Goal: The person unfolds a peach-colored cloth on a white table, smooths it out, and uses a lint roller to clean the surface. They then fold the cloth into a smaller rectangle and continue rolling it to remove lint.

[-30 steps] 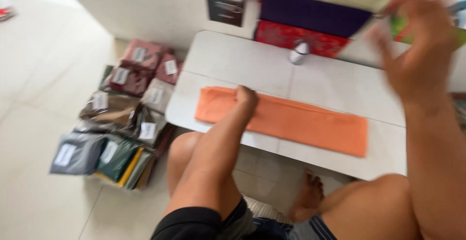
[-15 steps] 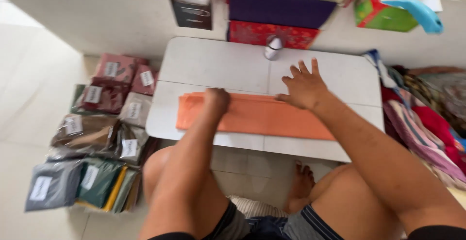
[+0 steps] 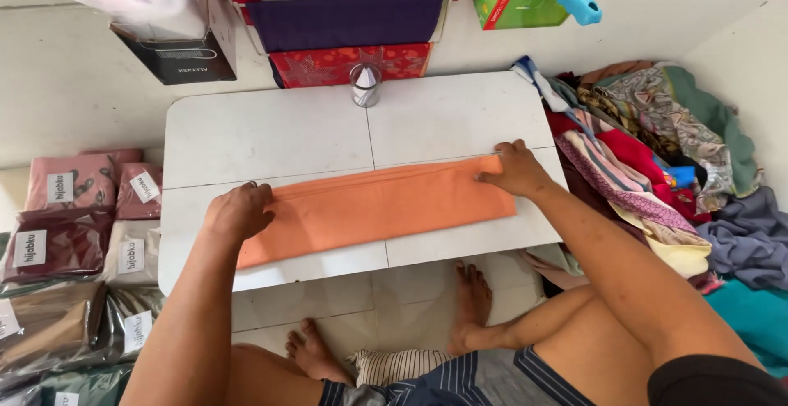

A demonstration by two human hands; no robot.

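Since the earlier frame, the right hand (image 3: 513, 169) had slid outward to the right end of the folded orange cloth (image 3: 377, 207), pressing it flat with fingers spread, while the left hand (image 3: 240, 211) lay palm down on the left end, grasping nothing. That cloth stretched across the low white table (image 3: 271, 131) near its front edge, with bare tabletop behind it up to a small silver cone-topped object (image 3: 365, 84) at the back edge. Off the left edge lay clear bags of folded scarves (image 3: 78, 225), off the right edge a heap of loose fabrics (image 3: 657, 151), and behind stood a black box holding plastic sleeves (image 3: 168, 24).
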